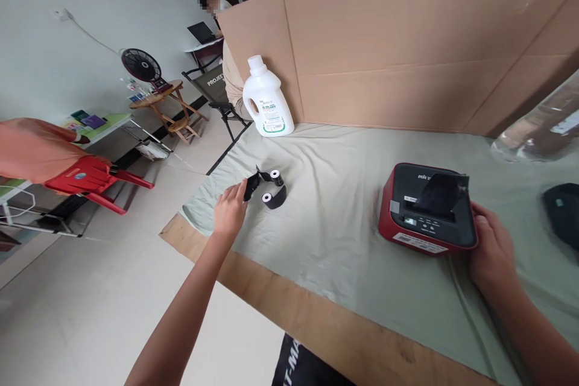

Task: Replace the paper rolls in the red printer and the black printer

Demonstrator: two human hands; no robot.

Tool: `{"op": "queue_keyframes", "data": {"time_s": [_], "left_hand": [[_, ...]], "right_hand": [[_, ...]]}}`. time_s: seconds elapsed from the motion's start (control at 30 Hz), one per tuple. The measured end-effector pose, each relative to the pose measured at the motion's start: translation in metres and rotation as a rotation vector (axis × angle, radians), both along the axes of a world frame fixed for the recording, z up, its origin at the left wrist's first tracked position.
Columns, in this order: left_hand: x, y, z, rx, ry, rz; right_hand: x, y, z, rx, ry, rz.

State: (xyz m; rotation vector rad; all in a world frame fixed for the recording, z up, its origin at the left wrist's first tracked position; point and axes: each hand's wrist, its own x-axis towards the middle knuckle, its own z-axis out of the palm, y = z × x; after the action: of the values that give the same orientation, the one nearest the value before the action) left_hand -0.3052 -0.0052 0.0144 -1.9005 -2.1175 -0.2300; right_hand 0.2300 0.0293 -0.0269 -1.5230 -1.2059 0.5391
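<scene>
My left hand [230,208] pinches a crumpled black ribbon [252,187] just above the cloth-covered table. Beside its fingertips lie two ribbon rolls, a smaller one [276,178] and a larger one [275,198], both black with white cores. A red and black label printer [420,208] stands on the cloth to the right, with a dark glossy strip [441,190] lying over its top. Against the printer's right side is my right hand [493,247], gripping its edge; some of the fingers are hidden behind the casing.
A white detergent bottle [269,99] stands at the back before a tall cardboard panel [389,42]. At the right are a plastic-wrapped bundle [543,126] and a black object [563,214]. Two people, a fan [142,65] and a red stool [85,178] are beyond the table.
</scene>
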Motion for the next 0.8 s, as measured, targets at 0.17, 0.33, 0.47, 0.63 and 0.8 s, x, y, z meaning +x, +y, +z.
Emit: {"op": "queue_keyframes", "data": {"time_s": [0.17, 0.33, 0.47, 0.63, 0.8], "left_hand": [[0.011, -0.009, -0.003, -0.006, 0.026, -0.031], [0.012, -0.003, 0.007, -0.026, 0.006, 0.060], [0.013, 0.003, 0.022, -0.039, 0.006, 0.153], [0.029, 0.038, 0.042, -0.029, -0.046, -0.048], [0.044, 0.094, 0.048, -0.276, -0.118, -0.266]], "right_hand": [[-0.001, 0.001, 0.001, -0.009, -0.004, -0.005], [0.001, 0.001, -0.002, -0.014, 0.004, -0.005], [0.002, 0.001, -0.004, -0.018, 0.027, 0.013], [0.000, 0.001, -0.002, -0.015, 0.022, 0.004], [-0.001, 0.000, 0.001, -0.002, 0.010, -0.019]]}}
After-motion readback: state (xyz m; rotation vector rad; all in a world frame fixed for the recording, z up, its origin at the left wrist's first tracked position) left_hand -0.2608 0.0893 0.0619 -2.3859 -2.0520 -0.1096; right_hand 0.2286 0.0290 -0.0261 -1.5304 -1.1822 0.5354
